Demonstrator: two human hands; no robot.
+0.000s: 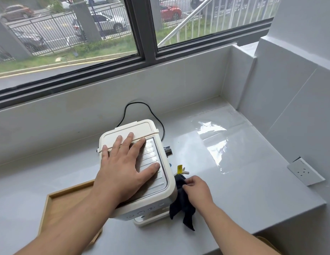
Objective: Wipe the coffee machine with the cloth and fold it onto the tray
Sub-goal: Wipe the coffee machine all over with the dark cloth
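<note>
Left hand [123,168] lay flat and unclenched atop the coffee machine [140,173], steadying it, while right hand [196,189] pinched the dark cloth [182,208] against the machine's right side; cloth looked limp, light, best gathered by a bunched edge; tray [55,201] left.

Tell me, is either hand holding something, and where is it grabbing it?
The right hand pinches the dark cloth near its top, against the coffee machine's side. The left hand holds nothing; it lies flat on the machine's top.
</note>
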